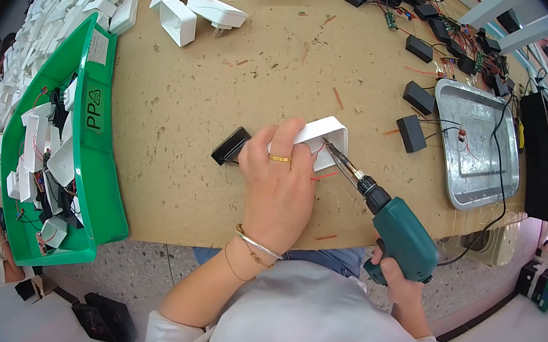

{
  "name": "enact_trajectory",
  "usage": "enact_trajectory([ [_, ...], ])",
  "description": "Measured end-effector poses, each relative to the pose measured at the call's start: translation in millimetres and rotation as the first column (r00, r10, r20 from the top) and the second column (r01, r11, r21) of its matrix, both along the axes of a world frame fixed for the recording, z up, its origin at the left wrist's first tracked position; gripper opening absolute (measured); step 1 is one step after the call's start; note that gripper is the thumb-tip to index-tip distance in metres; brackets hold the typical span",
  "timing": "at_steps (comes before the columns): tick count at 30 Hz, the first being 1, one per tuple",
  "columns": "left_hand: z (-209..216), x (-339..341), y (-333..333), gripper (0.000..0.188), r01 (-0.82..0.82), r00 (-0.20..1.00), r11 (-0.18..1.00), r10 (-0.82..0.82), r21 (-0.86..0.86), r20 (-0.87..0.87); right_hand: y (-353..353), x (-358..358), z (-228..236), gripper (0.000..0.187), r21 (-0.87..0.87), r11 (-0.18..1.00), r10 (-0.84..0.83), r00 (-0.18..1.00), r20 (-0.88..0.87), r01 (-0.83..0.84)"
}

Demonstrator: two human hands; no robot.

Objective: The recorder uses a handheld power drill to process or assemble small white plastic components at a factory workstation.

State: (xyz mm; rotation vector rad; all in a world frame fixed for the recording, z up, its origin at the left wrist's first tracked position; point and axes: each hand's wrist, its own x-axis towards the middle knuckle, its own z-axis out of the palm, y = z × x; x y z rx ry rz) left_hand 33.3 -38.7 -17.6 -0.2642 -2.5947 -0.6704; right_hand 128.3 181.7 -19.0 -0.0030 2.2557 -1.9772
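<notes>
My left hand (277, 184) presses down on a white plastic housing (326, 135) in the middle of the wooden bench (228, 96); a ring and bracelets show on it. A small black box (229, 146) lies against the hand's left side. My right hand (396, 276) grips a teal soldering gun (396, 230), its metal tip inside the open end of the white housing. Thin red wires show at the housing's mouth.
A green bin (91, 168) of wired white housings sits at the left. More white housings (191, 11) are piled along the back left. A metal tray (475, 142) and several black boxes (416, 100) with wires lie at the right.
</notes>
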Motion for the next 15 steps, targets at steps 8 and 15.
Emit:
enact_trajectory([
  [8,-1.5,0.7,-0.6,0.011,0.005,1.000,1.000,-0.006,0.014,0.000,-7.4,-2.9,-2.7,0.044,-0.074,0.993,-0.098,0.993,-0.063,0.093],
  [15,0.1,0.8,0.7,0.012,0.005,1.000,1.000,-0.005,0.011,0.004,-4.7,-1.4,-4.4,0.039,-0.056,0.993,-0.106,0.993,-0.058,0.102],
])
